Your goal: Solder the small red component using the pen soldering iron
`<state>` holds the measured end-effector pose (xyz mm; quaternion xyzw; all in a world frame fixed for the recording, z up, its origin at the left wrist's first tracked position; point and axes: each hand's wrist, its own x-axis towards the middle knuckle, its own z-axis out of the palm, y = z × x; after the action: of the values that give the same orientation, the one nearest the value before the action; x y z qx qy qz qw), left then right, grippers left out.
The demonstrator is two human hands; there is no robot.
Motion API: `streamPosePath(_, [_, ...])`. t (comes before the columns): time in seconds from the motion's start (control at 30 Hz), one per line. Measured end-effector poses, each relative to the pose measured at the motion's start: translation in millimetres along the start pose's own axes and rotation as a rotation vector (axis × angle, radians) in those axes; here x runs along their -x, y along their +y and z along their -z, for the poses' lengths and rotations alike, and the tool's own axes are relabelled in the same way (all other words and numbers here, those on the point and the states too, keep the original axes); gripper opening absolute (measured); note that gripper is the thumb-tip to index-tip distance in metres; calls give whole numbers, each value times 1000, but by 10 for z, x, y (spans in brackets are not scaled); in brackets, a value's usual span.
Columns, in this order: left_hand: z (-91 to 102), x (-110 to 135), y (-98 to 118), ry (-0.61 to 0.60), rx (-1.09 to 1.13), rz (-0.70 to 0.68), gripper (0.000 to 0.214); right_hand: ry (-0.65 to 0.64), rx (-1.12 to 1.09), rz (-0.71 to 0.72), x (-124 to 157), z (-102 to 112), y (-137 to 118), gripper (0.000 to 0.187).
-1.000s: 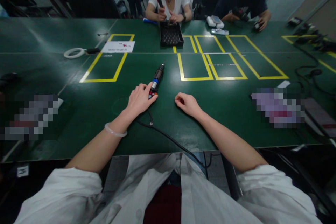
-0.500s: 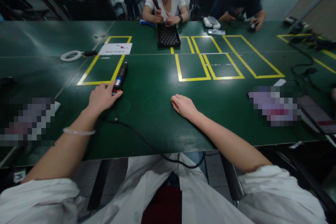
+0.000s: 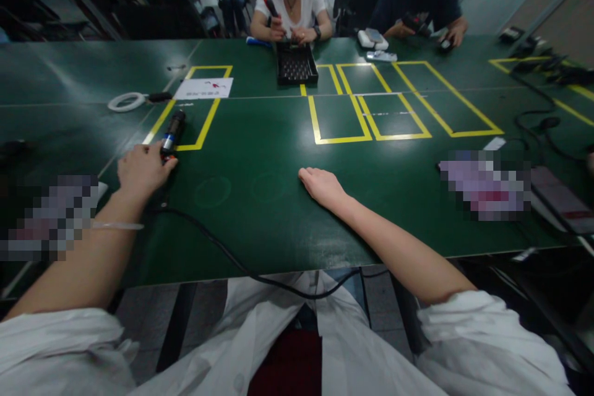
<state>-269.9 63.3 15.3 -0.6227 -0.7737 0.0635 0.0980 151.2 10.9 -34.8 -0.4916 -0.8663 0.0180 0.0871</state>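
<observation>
My left hand (image 3: 142,170) is closed around the rear end of a corded electric screwdriver (image 3: 174,130), which has a black body and a blue band. The tool lies low over the table, its tip pointing away from me, at the left yellow-taped rectangle (image 3: 203,130). From the hand a black cable (image 3: 218,244) runs across the table and over its front edge. My right hand (image 3: 322,187) rests on the green table (image 3: 260,223) with its fingers curled in, and nothing shows in it.
A printed white sheet (image 3: 204,88) and a coiled white cable (image 3: 125,101) lie at the left. Across the table, a person in white holds a red-and-black tool (image 3: 270,5) over a black tray (image 3: 297,68). Blurred-out items lie at both sides. More yellow-taped rectangles (image 3: 343,140) mark the right.
My left hand has moved left with the electric screwdriver, now over the left taped rectangle. The cable has shifted left with it. My right hand has hardly moved.
</observation>
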Motion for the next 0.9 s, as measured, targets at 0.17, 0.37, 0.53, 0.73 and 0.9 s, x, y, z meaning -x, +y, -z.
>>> streamPosePath(0.17, [-33, 99, 101, 131, -200, -10, 52, -77, 23, -9, -49, 79, -77, 27])
streamPosePath(0.37, [97, 79, 129, 77, -116, 60, 54, -157, 17, -39, -100, 145, -89, 30])
streamPosePath(0.53, [301, 141, 351, 94, 86, 61, 45, -197, -18, -109, -152, 150, -62, 32])
streamPosePath(0.73, [491, 435, 1116, 56, 714, -323, 32, -33, -211, -231, -154, 66, 28, 31])
streamPosePath(0.9, [505, 659, 1837, -209, 1210, -534, 36, 72, -518, -224, -162, -3, 146, 29])
